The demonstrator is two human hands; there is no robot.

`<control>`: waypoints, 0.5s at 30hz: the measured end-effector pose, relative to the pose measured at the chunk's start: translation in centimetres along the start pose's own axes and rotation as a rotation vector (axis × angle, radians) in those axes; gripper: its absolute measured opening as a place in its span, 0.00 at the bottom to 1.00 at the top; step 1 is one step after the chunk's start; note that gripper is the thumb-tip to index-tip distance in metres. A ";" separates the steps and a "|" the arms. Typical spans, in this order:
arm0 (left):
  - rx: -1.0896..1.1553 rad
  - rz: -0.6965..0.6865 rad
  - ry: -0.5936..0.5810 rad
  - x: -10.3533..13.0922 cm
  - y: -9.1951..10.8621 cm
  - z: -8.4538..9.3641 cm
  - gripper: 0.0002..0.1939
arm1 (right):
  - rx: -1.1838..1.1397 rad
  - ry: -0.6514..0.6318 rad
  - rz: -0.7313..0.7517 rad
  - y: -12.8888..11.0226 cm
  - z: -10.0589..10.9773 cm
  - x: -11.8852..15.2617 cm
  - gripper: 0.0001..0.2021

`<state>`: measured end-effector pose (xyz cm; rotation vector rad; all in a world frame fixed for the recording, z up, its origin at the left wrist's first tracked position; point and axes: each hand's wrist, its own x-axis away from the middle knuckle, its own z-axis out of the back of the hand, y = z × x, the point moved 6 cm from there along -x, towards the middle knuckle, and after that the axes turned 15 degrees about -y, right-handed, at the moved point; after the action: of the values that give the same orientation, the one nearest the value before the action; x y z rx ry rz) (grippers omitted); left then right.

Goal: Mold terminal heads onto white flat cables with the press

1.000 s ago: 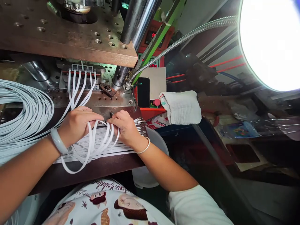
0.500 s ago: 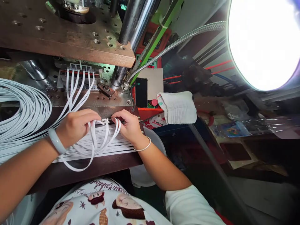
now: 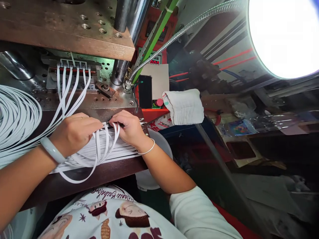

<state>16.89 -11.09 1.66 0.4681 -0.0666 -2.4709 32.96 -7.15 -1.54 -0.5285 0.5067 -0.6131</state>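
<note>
Both hands are closed on a looped bundle of white flat cables [image 3: 97,146] in front of the press. My left hand [image 3: 74,131] pinches the bundle, its fingertips close to those of my right hand [image 3: 129,127]. Between the fingertips a small pale and metallic end piece shows, mostly covered by the fingers. Loops of cable hang down from the fingers toward me. More white cables [image 3: 127,153] lie flat in a row on the dark bench edge [image 3: 109,171] beneath the hands. Behind the left hand, several cable ends sit in a metal mould [image 3: 74,76].
The press's thick upper plate [image 3: 74,39] overhangs the mould. A large cable coil [image 3: 20,116] lies at left. To the right are a phone [image 3: 145,91], a red button [image 3: 159,102], a folded white cloth [image 3: 184,107], a white bucket [image 3: 161,142] and a bright lamp [image 3: 284,36].
The whole view has shifted, so the press and hands appear further left and slightly higher. Both hands keep their pinch on the cables, and the fingers now cover more of the end piece.
</note>
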 end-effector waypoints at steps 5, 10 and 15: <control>-0.046 0.061 -0.051 0.7 -0.3 0.0 0.19 | 0.080 -0.030 0.026 -0.2 -0.6 0.0 0.09; -0.338 0.123 -0.162 2.0 -0.5 0.8 0.21 | 0.095 0.052 0.100 -0.7 0.1 0.5 0.11; -0.286 0.273 -0.071 2.4 -0.7 2.3 0.21 | -0.088 0.285 -0.054 0.3 2.5 1.8 0.09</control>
<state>13.84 -12.08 2.96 0.2302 0.1804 -2.1823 35.77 -7.34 -0.34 -0.5421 0.7934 -0.7253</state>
